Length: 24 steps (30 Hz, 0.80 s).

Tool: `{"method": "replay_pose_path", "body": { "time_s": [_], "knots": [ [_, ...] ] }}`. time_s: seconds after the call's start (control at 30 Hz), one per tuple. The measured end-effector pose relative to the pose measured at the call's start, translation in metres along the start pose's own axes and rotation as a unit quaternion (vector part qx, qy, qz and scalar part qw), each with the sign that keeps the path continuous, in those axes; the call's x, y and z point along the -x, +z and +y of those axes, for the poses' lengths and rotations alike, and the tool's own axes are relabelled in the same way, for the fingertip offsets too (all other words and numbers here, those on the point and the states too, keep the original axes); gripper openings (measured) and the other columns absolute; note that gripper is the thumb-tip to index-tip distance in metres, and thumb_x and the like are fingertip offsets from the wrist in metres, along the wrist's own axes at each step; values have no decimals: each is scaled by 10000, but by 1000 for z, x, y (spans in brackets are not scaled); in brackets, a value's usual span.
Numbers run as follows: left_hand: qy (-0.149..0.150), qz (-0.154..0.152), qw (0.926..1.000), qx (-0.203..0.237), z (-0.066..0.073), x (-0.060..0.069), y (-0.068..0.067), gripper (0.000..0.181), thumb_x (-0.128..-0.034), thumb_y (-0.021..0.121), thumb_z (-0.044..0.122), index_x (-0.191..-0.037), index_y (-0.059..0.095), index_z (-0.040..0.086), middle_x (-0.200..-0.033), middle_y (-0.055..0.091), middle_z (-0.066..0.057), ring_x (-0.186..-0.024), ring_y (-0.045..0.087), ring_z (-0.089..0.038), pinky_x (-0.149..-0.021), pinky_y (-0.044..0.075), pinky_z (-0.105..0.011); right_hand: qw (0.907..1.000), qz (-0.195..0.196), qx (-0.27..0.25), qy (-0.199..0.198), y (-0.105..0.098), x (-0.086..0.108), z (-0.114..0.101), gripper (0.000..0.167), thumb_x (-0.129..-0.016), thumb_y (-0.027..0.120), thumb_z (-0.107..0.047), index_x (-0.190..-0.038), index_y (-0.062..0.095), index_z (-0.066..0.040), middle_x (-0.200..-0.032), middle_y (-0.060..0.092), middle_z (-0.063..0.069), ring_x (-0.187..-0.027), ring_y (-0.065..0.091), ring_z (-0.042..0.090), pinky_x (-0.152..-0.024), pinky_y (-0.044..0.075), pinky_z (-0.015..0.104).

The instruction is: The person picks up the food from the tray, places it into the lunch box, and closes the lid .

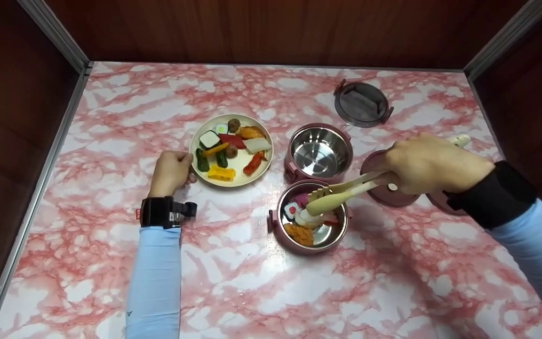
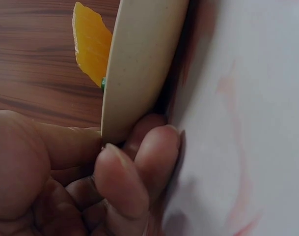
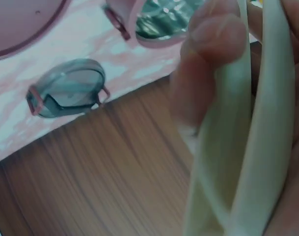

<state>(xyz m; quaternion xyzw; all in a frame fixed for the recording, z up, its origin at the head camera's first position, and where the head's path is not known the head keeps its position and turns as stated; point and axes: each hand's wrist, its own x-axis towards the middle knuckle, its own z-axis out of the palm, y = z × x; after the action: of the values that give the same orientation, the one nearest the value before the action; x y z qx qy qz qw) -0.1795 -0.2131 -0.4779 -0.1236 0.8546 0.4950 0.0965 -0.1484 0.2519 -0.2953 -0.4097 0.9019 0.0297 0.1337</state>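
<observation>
Curled at the left rim of a cream plate [image 1: 238,162] of toy food, the left hand [image 1: 172,172] pinches the edge; in the left wrist view thumb and fingers [image 2: 122,182] hold the plate [image 2: 139,64] from both sides. The right hand [image 1: 426,162] grips pale yellow tongs [image 1: 330,201], also seen in the right wrist view as tongs [image 3: 267,108]. Their tips are inside the nearer pink steel-lined container [image 1: 280,235], over a whitish food piece [image 1: 307,219]. Beside that piece lie an orange-brown piece [image 1: 300,234] and a sushi roll [image 1: 291,211].
An empty steel-lined container [image 1: 318,157] stands just behind the nearer one. Farther back lies a grey lid [image 1: 361,104] with a handle. Two pink lids lie at the right, one [image 1: 393,195] partly under the right hand. Dark wooden panels [image 1: 271,33] border the table.
</observation>
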Motion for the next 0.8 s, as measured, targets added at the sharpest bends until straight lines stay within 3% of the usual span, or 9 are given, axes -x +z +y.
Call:
{"method": "replay_pose_path", "body": {
  "time_s": [0.23, 0.47, 0.73, 0.8],
  "knots": [
    [38, 23, 10000, -15, 1, 1, 0, 344, -1053, 478, 198, -1234, 647, -41, -689, 662, -107, -539, 625, -158, -460, 471, -250, 9991, 74, -275, -329, 2, -1, -4, 175, -822, 748, -154, -842, 681, -314, -694, 574, -124, -565, 559, 123, -475, 453, 360],
    [82, 41, 10000, -8, 0, 0, 0, 342, -1054, 477, 192, -1236, 644, -44, -695, 661, -109, -537, 624, -153, -459, 473, -247, 9999, 4, -62, -82, -2, 2, -11, 142, -779, 736, -222, -750, 633, -316, -610, 501, -101, -505, 494, 131, -427, 414, 377],
    [112, 72, 9999, -34, 1, 1, 0, 337, -1051, 480, 198, -1209, 666, -34, -690, 665, -114, -531, 622, -156, -459, 467, -238, 9974, 476, 187, -507, 5, -1, -19, 77, -828, 717, -215, -870, 706, -279, -899, 683, -107, -657, 618, 133, -432, 432, 383],
    [95, 82, 9999, -54, 2, 1, 0, 342, -1052, 479, 207, -1221, 662, -28, -692, 667, -112, -535, 623, -157, -461, 465, -241, 9973, 463, 230, -513, 4, -2, -21, 79, -821, 724, -201, -866, 713, -265, -882, 681, -106, -657, 614, 134, -433, 432, 385]
  ]
}}
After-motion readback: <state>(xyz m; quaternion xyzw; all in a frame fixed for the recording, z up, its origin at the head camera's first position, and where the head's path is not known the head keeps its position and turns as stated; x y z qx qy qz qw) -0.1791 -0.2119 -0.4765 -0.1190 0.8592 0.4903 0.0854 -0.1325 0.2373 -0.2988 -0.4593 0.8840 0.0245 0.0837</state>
